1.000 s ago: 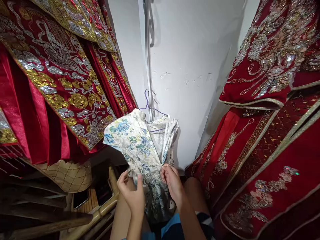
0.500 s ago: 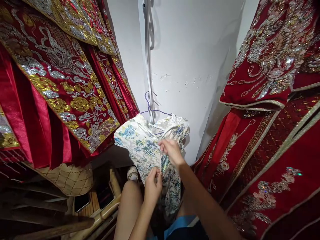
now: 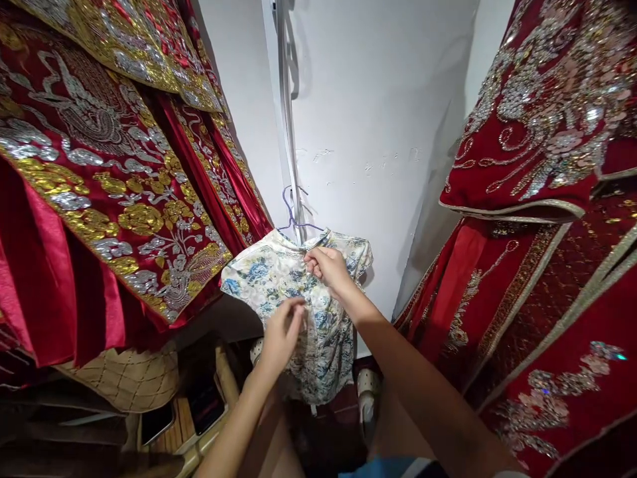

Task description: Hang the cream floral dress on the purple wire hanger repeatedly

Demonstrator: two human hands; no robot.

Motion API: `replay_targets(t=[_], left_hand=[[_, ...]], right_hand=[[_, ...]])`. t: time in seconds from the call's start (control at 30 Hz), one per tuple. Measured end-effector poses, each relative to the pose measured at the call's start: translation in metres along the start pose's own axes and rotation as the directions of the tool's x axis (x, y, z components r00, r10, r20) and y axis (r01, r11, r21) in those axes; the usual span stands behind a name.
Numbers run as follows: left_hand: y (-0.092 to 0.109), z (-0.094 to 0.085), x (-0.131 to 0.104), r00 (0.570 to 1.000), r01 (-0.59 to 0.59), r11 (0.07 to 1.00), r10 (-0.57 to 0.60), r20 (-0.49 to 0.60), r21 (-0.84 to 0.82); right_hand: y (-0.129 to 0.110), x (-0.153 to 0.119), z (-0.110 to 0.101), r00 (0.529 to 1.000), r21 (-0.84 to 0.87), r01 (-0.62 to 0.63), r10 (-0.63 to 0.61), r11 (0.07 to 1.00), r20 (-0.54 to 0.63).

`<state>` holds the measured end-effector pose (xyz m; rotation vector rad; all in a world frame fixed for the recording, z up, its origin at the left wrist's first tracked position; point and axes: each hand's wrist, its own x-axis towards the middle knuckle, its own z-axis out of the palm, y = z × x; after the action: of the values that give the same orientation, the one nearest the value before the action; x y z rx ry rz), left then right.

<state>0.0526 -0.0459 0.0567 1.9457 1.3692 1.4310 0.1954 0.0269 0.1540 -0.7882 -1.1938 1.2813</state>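
Right hand (image 3: 329, 270) has climbed the front of the floral top (image 3: 324, 340) to its collar (image 3: 289, 246), where the open V has drawn together.
On its purple hanger (image 3: 311, 226) before the white wall (image 3: 358, 106), the top hangs straight ahead of both hands, long axis running from collar down toward the legs (image 3: 271, 435). The right grip, nearer the collar, looks clamped on the fabric edge, thumb and fingertips together; the left hand (image 3: 279, 336) sits lower on the front, fingers curled, and I cannot tell whether it pinches cloth.
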Motion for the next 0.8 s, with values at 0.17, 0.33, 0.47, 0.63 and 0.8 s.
replay_targets(t=[0.17,0.33,0.47,0.63,0.8], left_hand=[[0.034,-0.011,0.074,0.962,-0.172,0.985,0.171,-0.215,0.010],[0.046,-0.003,0.093,0.951,-0.207,0.976,0.217,-0.221,0.067],[0.053,-0.010,0.090,0.934,-0.257,0.953,0.288,-0.212,0.161],[0.061,-0.018,0.090,0.946,-0.231,0.957,0.262,-0.189,0.173],[0.063,-0.022,0.101,0.953,-0.239,0.960,0.260,-0.155,0.143]], right_hand=[[-0.005,0.004,-0.012,0.992,-0.051,0.073,-0.068,0.996,0.102],[-0.006,-0.004,-0.023,0.993,-0.114,0.002,0.011,0.993,0.119],[-0.007,-0.010,-0.020,0.991,-0.101,0.103,-0.093,0.990,0.100],[-0.002,-0.003,-0.010,0.984,-0.145,0.159,-0.146,0.976,0.099],[0.007,0.011,-0.008,0.980,-0.086,0.190,-0.185,0.978,0.067]])
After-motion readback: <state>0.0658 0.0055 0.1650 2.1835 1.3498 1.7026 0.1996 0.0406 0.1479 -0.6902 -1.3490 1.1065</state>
